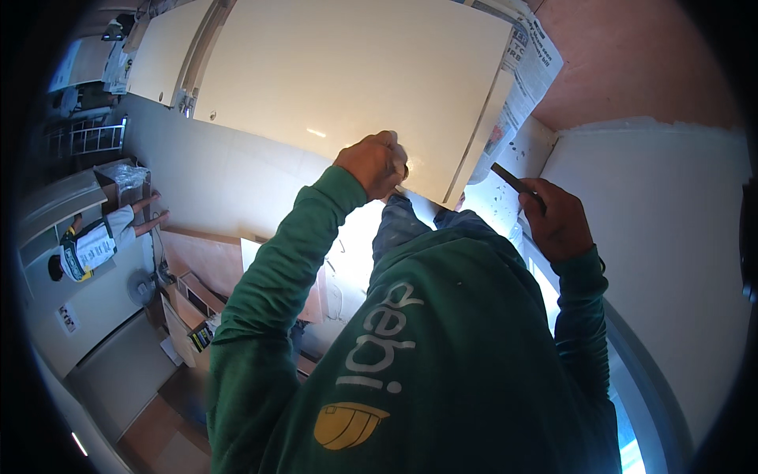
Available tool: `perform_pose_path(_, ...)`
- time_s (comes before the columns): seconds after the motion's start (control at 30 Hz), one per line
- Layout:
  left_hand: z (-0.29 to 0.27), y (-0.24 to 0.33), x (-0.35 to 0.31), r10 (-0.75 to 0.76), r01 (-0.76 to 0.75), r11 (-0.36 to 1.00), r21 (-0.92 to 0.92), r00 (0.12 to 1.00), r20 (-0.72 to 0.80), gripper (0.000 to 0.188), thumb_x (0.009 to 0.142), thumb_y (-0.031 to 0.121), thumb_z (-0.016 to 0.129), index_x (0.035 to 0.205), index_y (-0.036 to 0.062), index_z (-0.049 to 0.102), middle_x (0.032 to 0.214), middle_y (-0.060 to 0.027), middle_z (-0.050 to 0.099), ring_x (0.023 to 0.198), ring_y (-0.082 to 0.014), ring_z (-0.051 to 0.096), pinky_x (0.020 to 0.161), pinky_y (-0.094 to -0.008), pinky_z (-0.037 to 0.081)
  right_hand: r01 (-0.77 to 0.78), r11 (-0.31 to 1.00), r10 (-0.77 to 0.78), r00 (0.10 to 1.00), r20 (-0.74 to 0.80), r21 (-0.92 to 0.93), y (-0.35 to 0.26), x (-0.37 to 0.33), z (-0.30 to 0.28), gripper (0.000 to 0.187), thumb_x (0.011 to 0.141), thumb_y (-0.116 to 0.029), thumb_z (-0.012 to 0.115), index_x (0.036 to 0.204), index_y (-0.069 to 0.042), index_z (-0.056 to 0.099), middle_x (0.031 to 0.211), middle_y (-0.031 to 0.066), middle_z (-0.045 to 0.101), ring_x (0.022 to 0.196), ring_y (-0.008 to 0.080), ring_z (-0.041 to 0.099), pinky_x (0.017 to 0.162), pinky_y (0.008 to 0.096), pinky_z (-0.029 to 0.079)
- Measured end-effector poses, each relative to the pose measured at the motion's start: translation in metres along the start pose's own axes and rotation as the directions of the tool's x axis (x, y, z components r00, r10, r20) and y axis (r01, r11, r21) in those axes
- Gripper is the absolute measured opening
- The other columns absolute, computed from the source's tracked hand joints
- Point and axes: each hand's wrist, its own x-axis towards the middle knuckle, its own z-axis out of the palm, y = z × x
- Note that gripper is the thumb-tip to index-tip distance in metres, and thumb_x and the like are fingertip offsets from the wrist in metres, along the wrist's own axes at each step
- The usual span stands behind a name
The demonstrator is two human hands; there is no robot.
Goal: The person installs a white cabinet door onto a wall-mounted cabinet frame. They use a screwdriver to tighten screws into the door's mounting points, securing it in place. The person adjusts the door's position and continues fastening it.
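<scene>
My left hand is closed, its fingers curled against the near edge of a broad, glossy cream cabinet panel. Whatever it may be pinching is hidden by the fingers. To the right, my right hand grips a narrow, dark flat bar, perhaps a file. That bar slants up and left toward the panel's right side, with a gap between them.
Newspaper sheets lie along the cabinet's right side, by a pink plaster wall. A second cream panel is at upper left. Farther left are another person, a fan and a wooden box-like unit.
</scene>
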Motion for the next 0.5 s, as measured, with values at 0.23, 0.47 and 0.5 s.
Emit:
perform_pose_path(0.23, 0.01, -0.005, -0.006, 0.117, -0.114, 0.992, 0.052, 0.99, -0.073, 0.02, 0.093, 0.02, 0.065, 0.11, 0.0089, 0.065, 0.113, -0.0108, 0.055, 0.095, -0.0303, 0.068, 0.083, -0.0435, 0.059, -0.045, 0.997, 0.051, 0.994, -0.1, 0.055, 0.001, -0.011, 0.011, 0.02, 0.1, -0.017, 0.065, 0.112, -0.001, 0.071, 0.095, 0.0215, 0.074, 0.081, 0.04, 0.071, 0.076, 0.0462, 0.057)
perform_pose_path(0.47, 0.014, -0.038, -0.007, 0.108, -0.153, 0.963, -0.222, 0.974, -0.202, 0.016, 0.097, 0.011, 0.062, 0.107, -0.0006, 0.058, 0.106, -0.0158, 0.049, 0.096, -0.0326, 0.06, 0.082, -0.0397, 0.057, -0.132, 0.986, 0.144, 0.983, -0.11, 0.106, -0.015, -0.015, 0.033, 0.02, 0.099, -0.015, 0.065, 0.112, -0.002, 0.071, 0.092, 0.0213, 0.073, 0.078, 0.0404, 0.071, 0.075, 0.0468, 0.057)
perform_pose_path(0.5, 0.012, -0.041, -0.006, 0.142, -0.189, 0.957, -0.219, 0.967, -0.211, 0.015, 0.098, 0.011, 0.061, 0.108, -0.0004, 0.058, 0.106, -0.0153, 0.049, 0.094, -0.0306, 0.06, 0.081, -0.0389, 0.056, -0.168, 0.979, 0.179, 0.979, -0.098, 0.114, -0.021, -0.016, 0.035, 0.019, 0.099, -0.015, 0.065, 0.112, -0.002, 0.071, 0.092, 0.0213, 0.073, 0.078, 0.0406, 0.071, 0.075, 0.0468, 0.057)
